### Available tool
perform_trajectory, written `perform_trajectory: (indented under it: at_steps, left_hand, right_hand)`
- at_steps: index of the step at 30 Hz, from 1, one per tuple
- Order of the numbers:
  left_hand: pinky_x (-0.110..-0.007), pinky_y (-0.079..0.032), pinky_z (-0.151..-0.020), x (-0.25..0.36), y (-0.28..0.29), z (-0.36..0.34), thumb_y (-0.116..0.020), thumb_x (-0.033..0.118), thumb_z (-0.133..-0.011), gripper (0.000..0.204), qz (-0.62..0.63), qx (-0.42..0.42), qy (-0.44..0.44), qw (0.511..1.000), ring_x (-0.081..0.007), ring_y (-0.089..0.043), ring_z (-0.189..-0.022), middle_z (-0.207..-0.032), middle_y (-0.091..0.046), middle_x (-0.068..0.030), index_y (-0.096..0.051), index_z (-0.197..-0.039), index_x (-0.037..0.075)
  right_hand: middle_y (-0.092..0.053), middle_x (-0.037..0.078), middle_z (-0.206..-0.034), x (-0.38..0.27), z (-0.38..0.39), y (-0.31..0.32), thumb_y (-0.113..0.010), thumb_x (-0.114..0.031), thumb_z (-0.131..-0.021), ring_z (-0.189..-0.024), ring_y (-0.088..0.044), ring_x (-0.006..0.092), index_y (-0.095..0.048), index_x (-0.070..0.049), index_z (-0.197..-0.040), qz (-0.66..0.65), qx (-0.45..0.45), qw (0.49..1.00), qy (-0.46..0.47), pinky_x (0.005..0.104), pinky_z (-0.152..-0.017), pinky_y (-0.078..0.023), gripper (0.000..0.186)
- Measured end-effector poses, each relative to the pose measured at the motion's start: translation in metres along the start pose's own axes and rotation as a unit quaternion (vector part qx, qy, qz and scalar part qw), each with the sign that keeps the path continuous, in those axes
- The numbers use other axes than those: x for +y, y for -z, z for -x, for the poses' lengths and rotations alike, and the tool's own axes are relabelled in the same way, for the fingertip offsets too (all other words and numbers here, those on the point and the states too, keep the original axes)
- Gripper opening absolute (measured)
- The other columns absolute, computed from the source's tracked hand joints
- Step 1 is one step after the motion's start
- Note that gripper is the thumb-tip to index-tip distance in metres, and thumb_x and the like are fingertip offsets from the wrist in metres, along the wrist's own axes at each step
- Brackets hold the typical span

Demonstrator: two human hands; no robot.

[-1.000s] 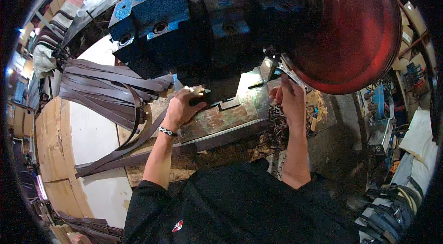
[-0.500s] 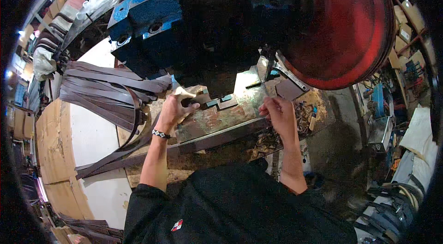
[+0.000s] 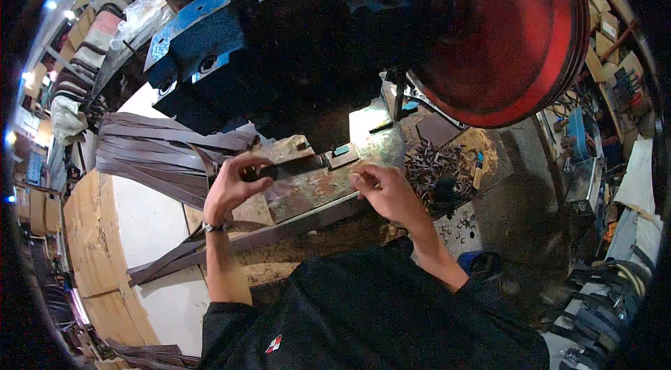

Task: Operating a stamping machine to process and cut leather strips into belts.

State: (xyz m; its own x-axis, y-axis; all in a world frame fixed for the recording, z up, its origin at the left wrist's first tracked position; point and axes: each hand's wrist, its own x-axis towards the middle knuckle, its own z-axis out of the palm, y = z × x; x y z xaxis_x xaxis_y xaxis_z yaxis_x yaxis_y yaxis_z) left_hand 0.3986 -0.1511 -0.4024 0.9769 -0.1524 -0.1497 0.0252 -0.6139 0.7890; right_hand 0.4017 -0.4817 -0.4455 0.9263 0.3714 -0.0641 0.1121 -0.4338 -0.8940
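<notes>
My left hand [image 3: 234,185] is closed around the end of a dark flat strip [image 3: 297,166], thumb and fingers gripping its edges. The strip lies on a worn metal bed plate [image 3: 297,198] under a blue press [image 3: 196,48], its far end touching a small metal stop block [image 3: 341,155] with a teal mark. Just right of that block, my right hand [image 3: 384,189] is curled with thumb and fingertips together. Whatever may be in its fingertips is hidden or too small to make out.
A large red flywheel [image 3: 510,41] hangs at the upper right. Below it lies a pile of small dark offcuts [image 3: 437,160]. A bundle of brown-grey straps [image 3: 157,153] fans out at the left, near cardboard sheets [image 3: 105,251]. A long strap [image 3: 279,230] runs along the front.
My left hand has moved left and nearer, and the dark strip now shows lengthwise along the plate. My right hand has come left and down toward the stop block. The view has shifted slightly.
</notes>
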Motion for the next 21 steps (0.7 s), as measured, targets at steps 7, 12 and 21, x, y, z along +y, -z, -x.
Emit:
perform_trajectory:
  at_steps: [7,12,21]
  left_hand:
    - [-0.029,-0.047,-0.069,0.023,-0.027,0.040,-0.082,0.022,-0.078,0.039,0.115,-0.024,0.031,0.993,-0.0091,-0.056,-0.074,-0.081,-0.063,-0.0012,-0.073,-0.110,0.003]
    - [-0.031,-0.046,-0.071,0.018,-0.042,0.040,-0.072,0.019,-0.076,0.029,0.067,-0.039,0.023,0.997,-0.0123,-0.055,-0.076,-0.079,-0.063,-0.0054,-0.066,-0.094,-0.003]
    - [-0.029,-0.047,-0.070,0.023,-0.038,0.037,-0.067,0.023,-0.077,0.032,0.045,-0.093,0.043,0.994,-0.0115,-0.059,-0.079,-0.081,-0.066,-0.0067,-0.068,-0.097,-0.002]
  right_hand:
    - [-0.069,0.006,-0.081,-0.023,0.005,-0.021,-0.060,-0.022,-0.103,-0.072,-0.067,0.0115,-0.065,0.002,-0.103,-0.178,-0.062,0.982,-0.023,0.0280,-0.067,-0.054,0.024]
    - [-0.069,0.008,-0.080,-0.029,0.012,-0.026,-0.061,-0.019,-0.101,-0.070,-0.068,0.0126,-0.065,0.003,-0.097,-0.111,-0.038,0.993,0.012,0.0282,-0.066,-0.055,0.022]
    - [-0.069,0.008,-0.084,-0.026,0.016,-0.004,-0.065,-0.025,-0.098,-0.073,-0.066,0.0130,-0.065,0.001,-0.101,-0.209,-0.021,0.978,-0.015,0.0294,-0.067,-0.054,0.026]
